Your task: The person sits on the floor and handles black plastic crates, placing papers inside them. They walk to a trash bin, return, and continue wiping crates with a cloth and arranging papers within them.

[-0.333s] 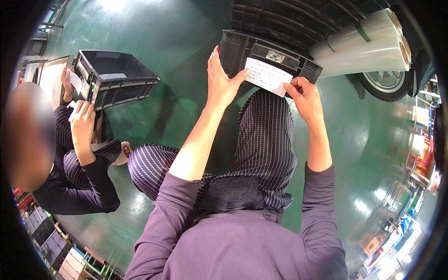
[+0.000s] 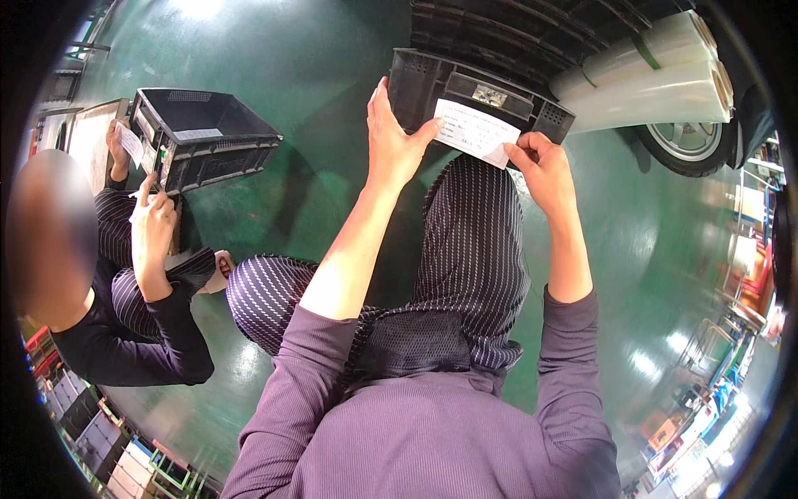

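Note:
A white paper label (image 2: 480,133) with handwriting lies against the front of a black plastic crate (image 2: 416,91), just below its handle recess. At the label's left edge, the thumb of my left hand (image 2: 394,143) presses on the paper while the other fingers reach up along the crate's left end. Thumb and forefinger of my right hand (image 2: 544,166) pinch the label's lower right corner. Set into the handle recess is a small clear, shiny piece (image 2: 489,96).
To the left a co-worker sits by another black crate (image 2: 224,150), holding a paper slip (image 2: 130,145). Rolls of clear plastic film (image 2: 657,83) lie at the upper right, above a wheel (image 2: 686,148). A large dark ribbed container (image 2: 499,29) stands behind my crate.
My hands and the label stay almost in place. The co-worker's nearer hand has shifted slightly, with a finger now raised toward their crate's end.

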A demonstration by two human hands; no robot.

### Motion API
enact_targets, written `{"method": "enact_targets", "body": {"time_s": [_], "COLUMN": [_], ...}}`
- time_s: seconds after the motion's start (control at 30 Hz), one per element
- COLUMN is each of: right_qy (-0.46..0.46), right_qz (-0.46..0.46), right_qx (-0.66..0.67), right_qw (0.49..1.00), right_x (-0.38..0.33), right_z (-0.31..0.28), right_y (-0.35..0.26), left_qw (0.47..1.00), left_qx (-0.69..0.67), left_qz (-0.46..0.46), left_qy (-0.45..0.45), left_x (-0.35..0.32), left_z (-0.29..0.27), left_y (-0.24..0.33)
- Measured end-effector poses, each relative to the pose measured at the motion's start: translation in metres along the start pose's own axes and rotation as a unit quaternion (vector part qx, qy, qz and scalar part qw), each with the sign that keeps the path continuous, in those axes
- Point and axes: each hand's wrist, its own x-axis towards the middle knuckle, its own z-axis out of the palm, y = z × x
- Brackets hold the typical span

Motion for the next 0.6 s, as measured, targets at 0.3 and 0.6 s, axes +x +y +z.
{"method": "enact_targets", "body": {"time_s": [0.3,0.6], "right_qy": [-0.002,0.004], "right_qz": [0.03,0.046], "right_qx": [-0.012,-0.032], "right_qw": [0.999,0.998], "right_x": [0.0009,0.0009], "right_z": [0.0002,0.0023], "right_y": [-0.0028,-0.0052], "left_qw": [0.999,0.999], "left_qx": [0.031,0.029], "left_qz": [0.008,-0.005], "left_qy": [0.029,0.035], "left_x": [-0.0008,-0.0009], "left_z": [0.0043,0.0064], "left_y": [-0.0039,-0.0018]}}
